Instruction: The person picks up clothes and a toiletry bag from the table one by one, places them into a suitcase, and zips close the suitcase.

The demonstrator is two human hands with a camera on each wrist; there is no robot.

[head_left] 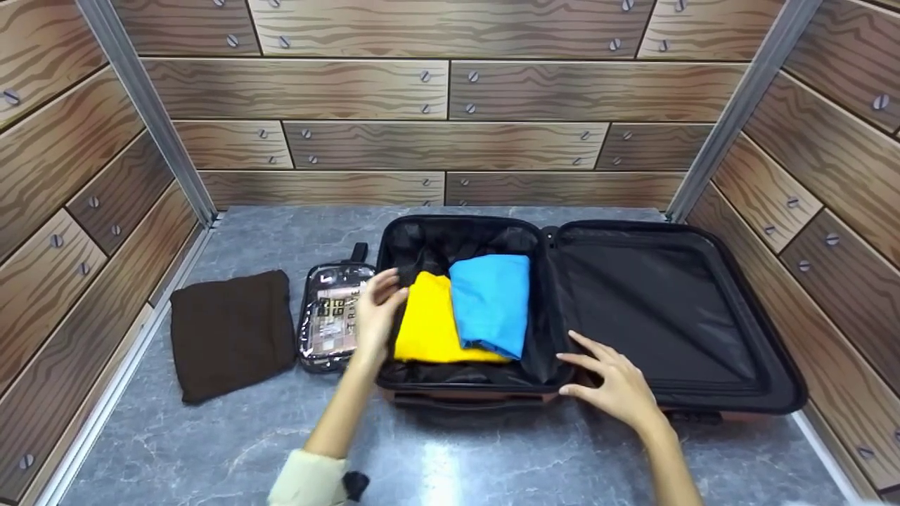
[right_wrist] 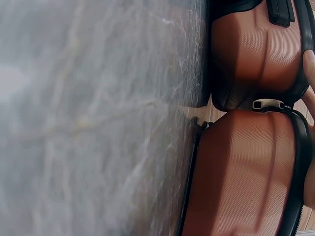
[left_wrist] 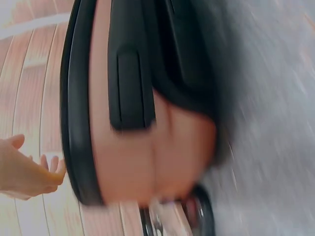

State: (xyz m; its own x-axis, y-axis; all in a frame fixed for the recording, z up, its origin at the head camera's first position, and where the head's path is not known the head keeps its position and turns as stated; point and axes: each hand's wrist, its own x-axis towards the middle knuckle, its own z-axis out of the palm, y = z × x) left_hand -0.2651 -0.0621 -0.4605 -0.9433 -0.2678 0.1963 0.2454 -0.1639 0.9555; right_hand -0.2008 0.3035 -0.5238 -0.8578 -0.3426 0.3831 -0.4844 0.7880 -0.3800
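Observation:
An orange suitcase [right_wrist: 246, 172] with a black lining lies unfolded on the floor. In its left half are a folded yellow cloth [head_left: 425, 323] and a folded blue cloth [head_left: 492, 299] partly on top of it. My left hand [head_left: 378, 309] hovers over the left rim with bent, loose fingers and nothing in them; it also shows in the left wrist view, the hand [left_wrist: 29, 169] beside the case's edge. My right hand [head_left: 612, 383] has spread fingers at the front right corner of the packed half, near the hinge; its fingers [right_wrist: 309, 69] seem to touch the rim.
Left of the case lies a clear zip pouch [head_left: 330, 323] with black trim, partly behind my left hand. A folded dark brown cloth [head_left: 232, 334] lies farther left. The suitcase's lid half [head_left: 654, 309] is spread out to the right. Wood-patterned walls [head_left: 450, 91] enclose the grey floor.

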